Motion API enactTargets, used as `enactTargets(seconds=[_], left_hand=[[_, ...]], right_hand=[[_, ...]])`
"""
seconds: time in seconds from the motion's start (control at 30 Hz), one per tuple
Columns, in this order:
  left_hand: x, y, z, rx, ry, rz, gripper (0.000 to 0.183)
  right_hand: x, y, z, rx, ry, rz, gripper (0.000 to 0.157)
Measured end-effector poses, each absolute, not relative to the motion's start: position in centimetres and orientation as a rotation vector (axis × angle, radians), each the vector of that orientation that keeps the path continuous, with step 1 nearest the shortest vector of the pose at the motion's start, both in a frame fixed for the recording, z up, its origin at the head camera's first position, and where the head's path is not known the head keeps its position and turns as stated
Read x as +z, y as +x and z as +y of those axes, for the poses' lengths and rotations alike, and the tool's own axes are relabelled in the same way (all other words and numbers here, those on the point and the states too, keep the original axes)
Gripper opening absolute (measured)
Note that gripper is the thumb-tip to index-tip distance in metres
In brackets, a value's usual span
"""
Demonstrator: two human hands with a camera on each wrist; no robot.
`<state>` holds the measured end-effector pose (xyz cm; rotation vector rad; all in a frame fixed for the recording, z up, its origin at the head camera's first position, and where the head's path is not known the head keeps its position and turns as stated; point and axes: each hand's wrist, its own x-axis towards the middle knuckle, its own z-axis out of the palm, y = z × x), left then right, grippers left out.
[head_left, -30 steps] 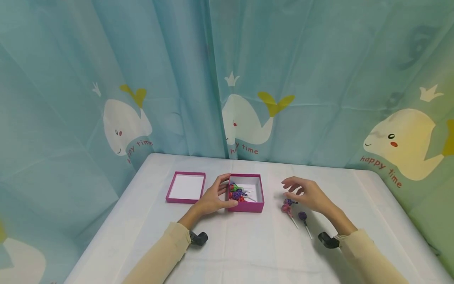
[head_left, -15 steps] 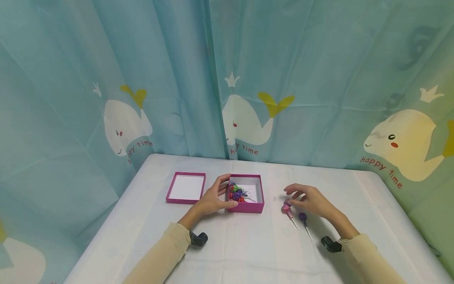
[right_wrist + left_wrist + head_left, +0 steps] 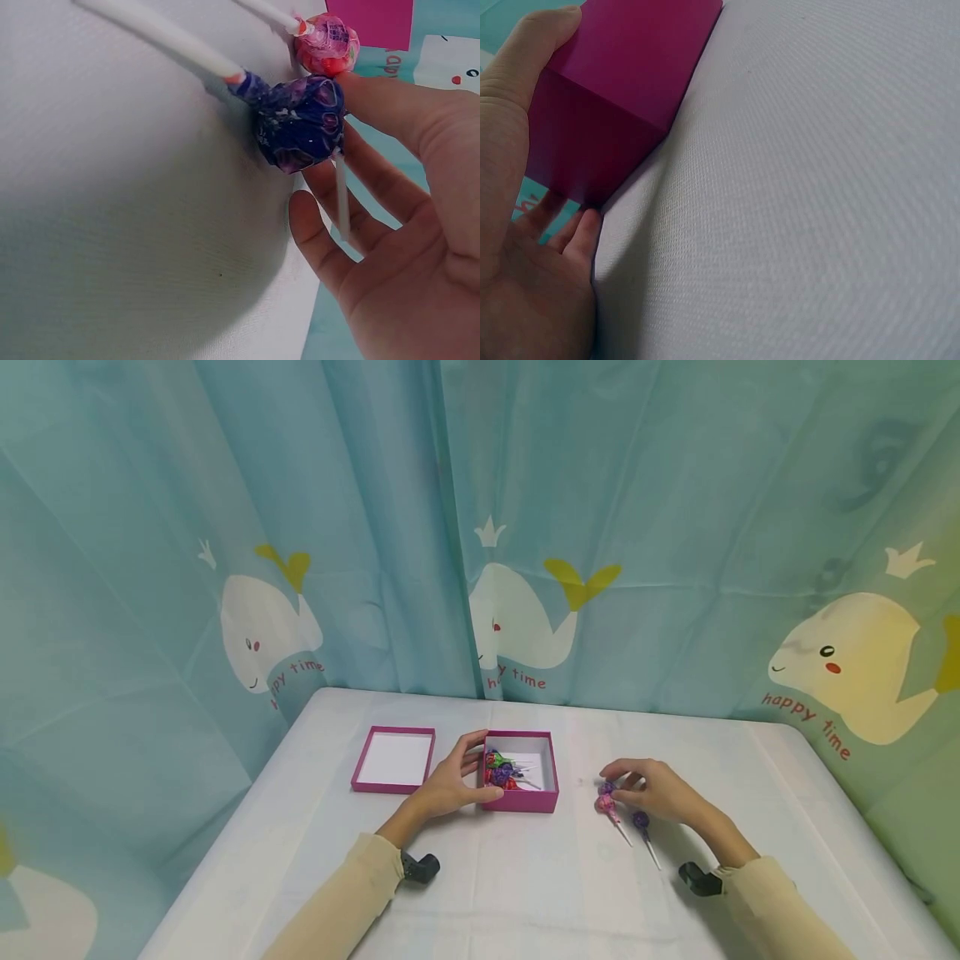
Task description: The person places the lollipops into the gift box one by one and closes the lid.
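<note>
My left hand (image 3: 446,785) holds a magenta box (image 3: 521,801) by its left side, thumb on the front wall and fingers along the side. Inside the box lie several wrapped lollipops (image 3: 501,772), red, green and purple. Over on the right, my right hand (image 3: 660,789) pinches a purple lollipop (image 3: 606,787) between thumb and forefinger. Its white stick shows against the palm in the right wrist view, while its head is mostly hidden there. A pink lollipop (image 3: 604,805) lies right beside the fingertips. Nearer the wrist rests a dark purple lollipop (image 3: 300,124).
The magenta-rimmed lid (image 3: 393,760) lies left of the box, white inside up. A white cloth covers the table (image 3: 480,877). Behind it hangs a blue curtain (image 3: 390,527) printed with whales.
My right hand has come down towards the table, and its thumb and forefinger have closed on the purple lollipop. The left hand and the box stay where they were.
</note>
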<state>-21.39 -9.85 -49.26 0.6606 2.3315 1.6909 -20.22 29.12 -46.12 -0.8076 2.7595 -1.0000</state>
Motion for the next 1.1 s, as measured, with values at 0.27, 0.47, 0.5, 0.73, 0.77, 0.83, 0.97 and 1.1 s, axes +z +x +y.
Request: enactTargets(seconds=[0.27, 0.47, 0.5, 0.73, 0.77, 0.83, 0.97, 1.1], left_hand=[[-49.4, -21.5, -9.9, 1.698, 0.663, 2.321, 0.098], [-49.6, -21.5, -9.9, 1.721, 0.658, 2.305, 0.096], [-49.6, -21.5, -9.9, 1.719, 0.658, 2.306, 0.096], [-49.5, -21.4, -9.8, 1.695, 0.652, 2.33, 0.097], [-49.5, -21.4, -9.8, 1.693, 0.649, 2.331, 0.098], [-49.4, -21.4, -9.8, 1.688, 0.641, 2.332, 0.098], [-49.4, -21.3, -9.9, 1.687, 0.636, 2.337, 0.098], [-49.5, -21.4, -9.9, 1.689, 0.639, 2.341, 0.098]], right_hand=[[-46.5, -20.5, 29.1, -0.951, -0.831, 2.751, 0.03], [-46.5, -20.4, 28.8, -0.947, -0.821, 2.761, 0.028], [-46.5, -20.4, 28.7, -0.947, -0.824, 2.762, 0.028], [-46.1, -20.2, 28.5, -0.931, -0.808, 2.76, 0.026], [-45.9, -20.2, 28.5, -0.93, -0.815, 2.761, 0.026], [-45.6, -20.3, 28.5, -0.935, -0.836, 2.77, 0.026], [-44.8, -20.4, 28.3, -0.967, -0.87, 2.803, 0.025], [-43.6, -20.8, 28.0, -0.976, -0.894, 2.834, 0.024]])
